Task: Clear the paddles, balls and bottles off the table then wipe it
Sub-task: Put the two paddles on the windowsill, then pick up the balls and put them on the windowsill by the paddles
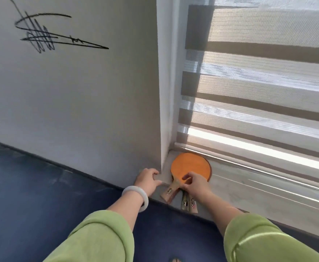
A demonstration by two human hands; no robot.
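Note:
A stack of paddles lies on the grey window sill [249, 188], tucked into the corner by the wall. The top paddle [189, 166] shows an orange face, and three wooden handles [188, 202] stick out over the sill's front edge. My right hand [195, 183] pinches the top paddle at the neck where blade meets handle. My left hand [148, 179] rests with relaxed fingers on the sill's corner, just left of the handles, and holds nothing. No balls, bottles or table are in view.
A white wall [69, 101] with a black scribble stands to the left. A striped roller blind [258, 82] covers the window behind the sill. Dark blue floor [32, 195] lies below, and a toe shows at the bottom edge.

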